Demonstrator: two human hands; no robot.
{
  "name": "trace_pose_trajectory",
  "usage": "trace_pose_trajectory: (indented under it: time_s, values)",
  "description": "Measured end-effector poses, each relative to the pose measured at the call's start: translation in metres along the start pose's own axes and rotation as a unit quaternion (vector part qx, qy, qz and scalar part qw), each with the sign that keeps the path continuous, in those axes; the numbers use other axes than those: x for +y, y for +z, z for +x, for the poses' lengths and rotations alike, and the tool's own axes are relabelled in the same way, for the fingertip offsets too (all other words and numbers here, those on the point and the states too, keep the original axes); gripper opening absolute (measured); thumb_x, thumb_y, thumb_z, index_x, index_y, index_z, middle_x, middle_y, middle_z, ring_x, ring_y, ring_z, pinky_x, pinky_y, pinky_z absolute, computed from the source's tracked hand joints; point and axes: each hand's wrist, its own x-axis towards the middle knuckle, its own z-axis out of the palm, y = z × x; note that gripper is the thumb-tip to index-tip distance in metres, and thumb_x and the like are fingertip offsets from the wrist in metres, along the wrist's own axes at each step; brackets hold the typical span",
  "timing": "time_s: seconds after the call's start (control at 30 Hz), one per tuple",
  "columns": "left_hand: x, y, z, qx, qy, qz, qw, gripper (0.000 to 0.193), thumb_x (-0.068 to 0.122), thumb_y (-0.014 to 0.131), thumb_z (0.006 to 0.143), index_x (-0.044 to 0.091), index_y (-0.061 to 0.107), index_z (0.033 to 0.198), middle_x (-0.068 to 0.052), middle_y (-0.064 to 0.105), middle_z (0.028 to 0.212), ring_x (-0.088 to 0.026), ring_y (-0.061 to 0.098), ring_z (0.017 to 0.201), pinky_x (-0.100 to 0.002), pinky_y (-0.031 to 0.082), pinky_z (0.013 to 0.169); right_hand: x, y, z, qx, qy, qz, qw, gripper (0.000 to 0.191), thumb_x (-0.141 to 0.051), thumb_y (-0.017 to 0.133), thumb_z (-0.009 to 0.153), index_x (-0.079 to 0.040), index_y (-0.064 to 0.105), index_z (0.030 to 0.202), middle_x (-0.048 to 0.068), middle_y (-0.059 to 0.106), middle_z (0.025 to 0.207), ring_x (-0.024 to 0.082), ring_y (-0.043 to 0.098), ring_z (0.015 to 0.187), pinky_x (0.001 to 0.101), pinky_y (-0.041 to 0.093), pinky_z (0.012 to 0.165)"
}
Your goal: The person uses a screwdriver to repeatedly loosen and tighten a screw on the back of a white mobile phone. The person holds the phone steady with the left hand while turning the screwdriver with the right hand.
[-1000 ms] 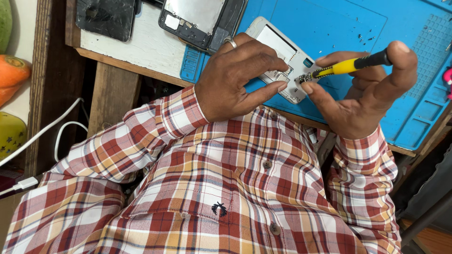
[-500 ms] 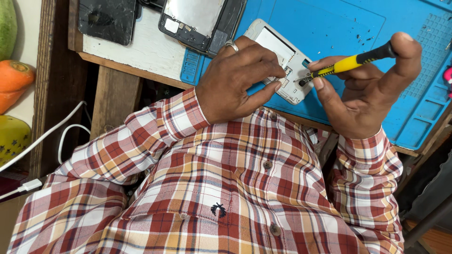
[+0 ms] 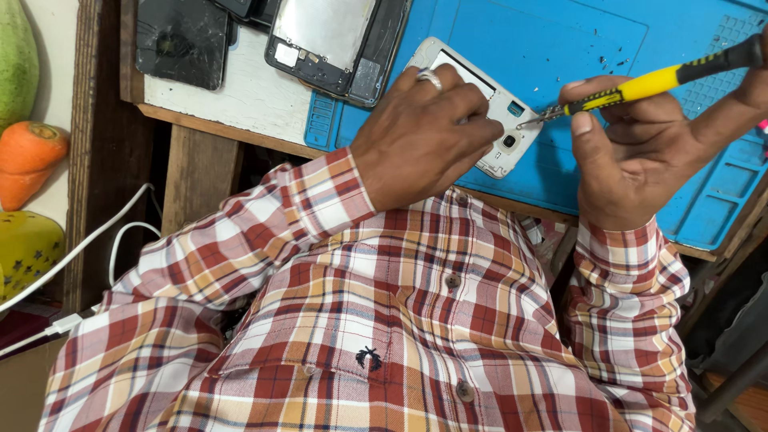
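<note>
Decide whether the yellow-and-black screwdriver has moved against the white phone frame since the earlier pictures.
Yes. The yellow-and-black screwdriver in the right hand has its tip at the white phone frame's right edge; earlier the tip sat further in, over its lower corner.

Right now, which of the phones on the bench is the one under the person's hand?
The white phone frame on the blue mat: the left hand pins it. The two dark opened phones lie untouched farther up the bench.
</note>
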Motion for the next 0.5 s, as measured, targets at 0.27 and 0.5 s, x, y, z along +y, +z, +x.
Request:
trace_pose_trajectory:
  time_s: [0.27,0.5]
  values:
    - [0.001,0.004,0.007,0.001,0.043,0.024,0.999,0.015,0.021,0.070,0.097,0.011,0.071,0.108,-0.004,0.064,0.109,-0.025,0.061,0.104,-0.043,0.046,0.086,0.010,-0.003,-0.006,0.015,0.003,-0.022,1.000,0.102,0.019,0.066,0.108,-0.028,-0.004,0.165,0.006,0.030,0.165,0.035,0.076,0.104,0.0394,0.065,0.087]
    - [0.003,0.011,0.010,-0.001,0.058,0.091,0.994,0.021,0.022,0.068,0.101,0.005,0.065,0.112,-0.011,0.060,0.111,-0.028,0.061,0.107,-0.043,0.046,0.085,0.010,-0.003,-0.006,0.020,0.003,-0.029,0.999,0.101,0.018,0.067,0.109,-0.025,-0.004,0.165,0.004,0.029,0.166,0.034,0.075,0.103,0.0384,0.064,0.086]
